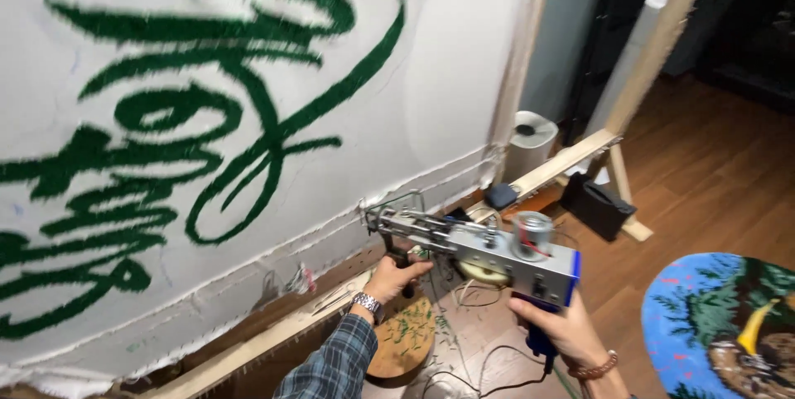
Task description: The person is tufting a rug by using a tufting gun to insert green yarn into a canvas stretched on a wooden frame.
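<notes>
Against the white stretched cloth with green tufted strokes (248, 101), my left hand (396, 276) and right hand (556, 324) each clench a handle of the grey metal tufting gun (484, 248).

tufting gun (489, 252) 1 | hands 2 | white cloth (447, 76) 1 | round rug (720, 324) 1

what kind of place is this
Most likely a rug-tufting workshop. White backing cloth with green tufted strokes is stretched on a wooden frame, both hands hold a tufting gun, and a finished colourful rug lies on the wood floor.
</notes>
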